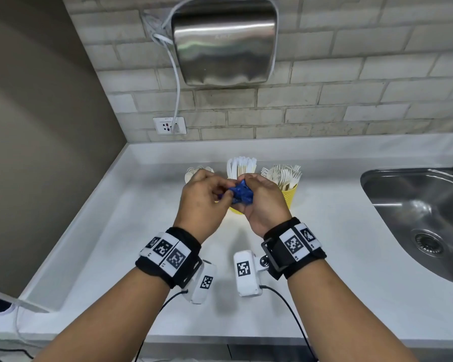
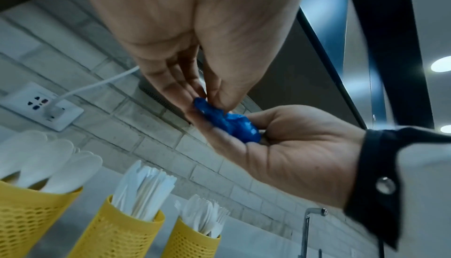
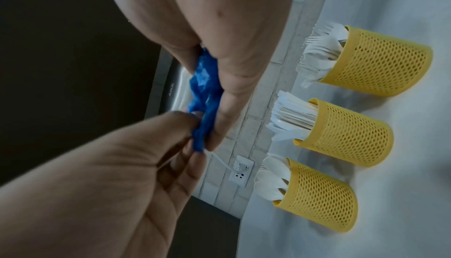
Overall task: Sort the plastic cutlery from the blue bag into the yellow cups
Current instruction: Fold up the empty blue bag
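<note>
Both hands hold a crumpled blue bag [image 1: 242, 195] above the white counter [image 1: 110, 239]. My left hand [image 1: 224, 196] pinches one end of the bag [image 2: 227, 122] between thumb and fingers. My right hand [image 1: 249, 185] cups and grips the rest of it [image 3: 205, 92]. Behind the hands stand three yellow mesh cups. White spoons [image 3: 270, 173] fill the left cup [image 3: 322, 196], white knives [image 1: 242, 164] the middle cup [image 3: 349, 133], and white forks [image 1: 283, 175] the right cup [image 1: 290, 194]. In the head view the hands hide most of the left and middle cups.
A steel sink [image 1: 416, 218] is set into the counter at the right. On the brick wall hangs a metal hand dryer [image 1: 224, 45], its white cable running to a socket [image 1: 169, 125]. A grey wall closes the left side.
</note>
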A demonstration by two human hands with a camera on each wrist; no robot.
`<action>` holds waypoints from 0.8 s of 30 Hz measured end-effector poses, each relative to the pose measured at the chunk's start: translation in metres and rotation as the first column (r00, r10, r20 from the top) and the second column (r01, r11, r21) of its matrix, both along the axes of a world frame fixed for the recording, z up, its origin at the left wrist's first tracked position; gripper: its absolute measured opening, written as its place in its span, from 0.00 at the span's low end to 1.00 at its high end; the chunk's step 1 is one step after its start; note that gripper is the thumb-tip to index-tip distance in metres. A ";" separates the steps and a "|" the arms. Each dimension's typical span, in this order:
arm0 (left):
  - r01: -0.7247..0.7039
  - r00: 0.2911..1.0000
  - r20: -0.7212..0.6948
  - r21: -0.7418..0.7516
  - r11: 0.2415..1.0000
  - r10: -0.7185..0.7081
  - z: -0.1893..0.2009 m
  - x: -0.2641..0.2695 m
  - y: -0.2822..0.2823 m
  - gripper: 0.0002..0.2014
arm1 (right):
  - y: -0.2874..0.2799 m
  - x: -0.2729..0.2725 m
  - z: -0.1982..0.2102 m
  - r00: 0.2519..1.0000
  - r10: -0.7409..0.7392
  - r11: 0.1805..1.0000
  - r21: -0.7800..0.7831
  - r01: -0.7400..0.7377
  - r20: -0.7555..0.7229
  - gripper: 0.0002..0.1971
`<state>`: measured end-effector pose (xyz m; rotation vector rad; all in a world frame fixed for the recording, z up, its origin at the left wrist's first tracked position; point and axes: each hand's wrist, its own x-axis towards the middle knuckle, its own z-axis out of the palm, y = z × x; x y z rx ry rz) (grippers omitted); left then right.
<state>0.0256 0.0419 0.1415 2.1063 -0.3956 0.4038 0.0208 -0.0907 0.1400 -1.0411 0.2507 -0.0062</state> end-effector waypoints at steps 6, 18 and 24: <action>-0.016 0.998 -0.060 0.117 0.993 0.023 -0.001 -0.007 -0.004 0.13 | 0.018 -0.003 -0.004 0.997 0.031 0.980 -0.193 -0.045 -0.076 0.09; 0.153 0.974 0.130 0.234 0.960 -0.187 -0.006 -0.006 0.012 0.15 | 0.004 -0.008 0.003 0.990 0.086 0.996 -0.022 -0.089 -0.113 0.10; 0.036 0.984 0.148 0.394 0.918 -0.102 -0.006 -0.003 0.008 0.07 | 0.019 -0.018 -0.001 0.998 0.025 0.984 -0.175 -0.033 -0.052 0.20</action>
